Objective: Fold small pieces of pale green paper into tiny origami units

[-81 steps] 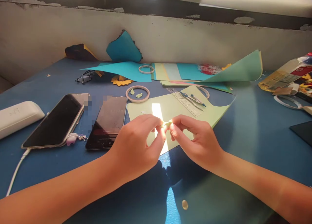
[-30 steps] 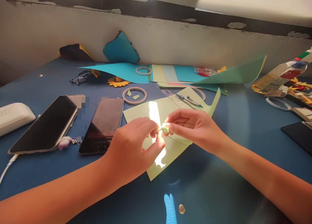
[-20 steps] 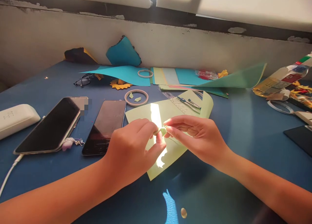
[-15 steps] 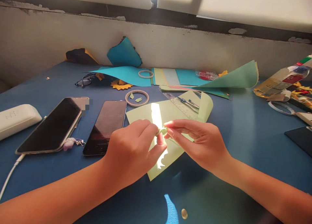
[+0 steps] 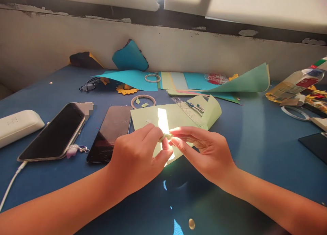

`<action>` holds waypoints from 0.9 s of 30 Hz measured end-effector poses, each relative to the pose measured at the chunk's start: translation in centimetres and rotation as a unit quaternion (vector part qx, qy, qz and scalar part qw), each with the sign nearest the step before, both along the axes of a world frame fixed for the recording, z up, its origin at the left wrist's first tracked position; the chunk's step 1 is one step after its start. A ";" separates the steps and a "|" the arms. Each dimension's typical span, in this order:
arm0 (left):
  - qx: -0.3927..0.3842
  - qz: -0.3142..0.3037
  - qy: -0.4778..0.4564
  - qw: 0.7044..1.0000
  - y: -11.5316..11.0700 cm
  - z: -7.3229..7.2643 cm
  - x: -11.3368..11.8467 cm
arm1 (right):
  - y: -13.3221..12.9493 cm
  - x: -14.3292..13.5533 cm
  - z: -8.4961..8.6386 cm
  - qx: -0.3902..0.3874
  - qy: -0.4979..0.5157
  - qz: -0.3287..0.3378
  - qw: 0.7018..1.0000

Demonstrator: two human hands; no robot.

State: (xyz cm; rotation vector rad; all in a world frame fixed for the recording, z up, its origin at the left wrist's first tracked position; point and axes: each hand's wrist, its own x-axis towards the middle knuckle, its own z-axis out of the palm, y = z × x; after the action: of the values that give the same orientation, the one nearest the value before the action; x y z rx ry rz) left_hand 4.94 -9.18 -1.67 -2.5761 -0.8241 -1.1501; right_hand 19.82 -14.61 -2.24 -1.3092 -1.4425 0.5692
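Green sheet (image 5: 150,117) farther back than before; both hands (image 5: 139,147) (image 5: 208,147) in a pinch on small paper piece (image 5: 167,136)

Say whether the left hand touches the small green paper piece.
Touching: the head view shows the left hand pinching the small green paper piece, one end sticking out toward the right hand.

The sheet (image 5: 176,115) now lies farther from the body: its near corner has drawn up toward the left hand (image 5: 139,148), and its far edge covers the tape roll's (image 5: 143,96) near rim. The scrap (image 5: 167,136) looks narrower; the near sunlit patch (image 5: 177,229) has shrunk.
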 end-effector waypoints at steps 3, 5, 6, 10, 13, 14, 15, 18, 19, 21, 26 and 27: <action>0.008 -0.001 0.005 1.000 0.0 -0.1 0.0 | 0.0 0.0 0.0 -0.008 0.014 -0.001 1.000; 0.009 -0.007 0.015 1.000 -0.1 -0.1 -0.1 | 0.1 0.0 0.0 -0.010 0.022 -0.001 1.000; 0.008 -0.013 0.020 1.000 -0.1 -0.1 -0.1 | 0.1 0.0 0.0 -0.009 0.025 -0.001 1.000; 0.011 -0.035 0.031 0.999 -0.1 0.0 -0.2 | 0.1 0.0 -0.1 -0.005 0.026 0.000 1.000; 0.009 -0.059 0.030 0.998 -0.1 0.1 -0.2 | 0.0 0.0 -0.2 -0.006 0.026 -0.005 1.000; 0.010 -0.069 0.029 0.997 0.0 0.1 -0.2 | 0.1 0.0 -0.3 -0.007 0.027 -0.006 1.000; 0.012 -0.076 0.027 0.997 0.0 0.1 -0.2 | 0.1 0.0 -0.3 -0.007 0.029 -0.006 1.000; 0.013 -0.066 0.030 0.997 0.1 0.0 -0.1 | 0.0 0.0 -0.4 -0.002 0.034 -0.006 0.999; 0.010 -0.057 0.034 0.998 0.1 0.0 -0.1 | 0.0 0.0 -0.4 0.001 0.033 -0.007 0.999; -0.004 -0.041 0.039 0.998 0.1 -0.1 -0.1 | 0.0 0.0 -0.4 0.008 0.025 -0.013 1.000; -0.066 -0.037 0.023 0.997 0.0 -0.3 0.1 | -0.1 0.1 -0.4 0.009 0.015 -0.012 1.000; -0.073 -0.039 0.019 0.996 0.0 -0.4 0.1 | 0.0 0.1 -0.4 0.011 0.017 -0.011 1.000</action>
State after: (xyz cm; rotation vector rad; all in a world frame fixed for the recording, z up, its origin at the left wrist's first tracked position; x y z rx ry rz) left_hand 5.07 -9.15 -2.02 -2.7632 -0.8358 -1.0957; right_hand 19.88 -14.65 -2.69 -1.2913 -1.4008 0.5578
